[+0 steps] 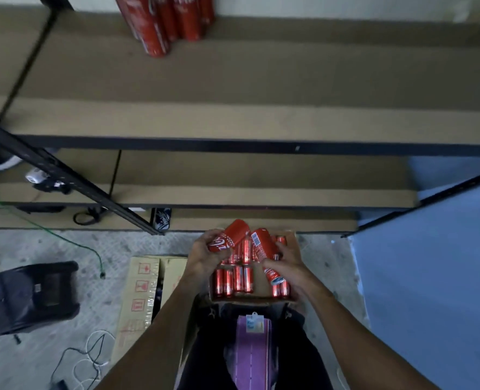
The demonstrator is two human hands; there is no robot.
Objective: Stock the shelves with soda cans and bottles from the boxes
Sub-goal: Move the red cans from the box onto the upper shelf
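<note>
An open cardboard box (290,249) on the floor in front of me holds several red soda cans (234,278) standing upright. My left hand (205,256) grips one red can (229,235), tilted above the box's far left part. My right hand (288,267) grips a second red can (264,246), slanted over the box's right side. Several red cans (162,21) stand at the back of the upper shelf (233,88).
A lower shelf (261,175) lies under the upper one, with black metal uprights (72,178) at left and right. A second cardboard box (143,294) and a black bag (30,296) sit on the floor at left, among loose cables. A blue wall (430,277) stands at right.
</note>
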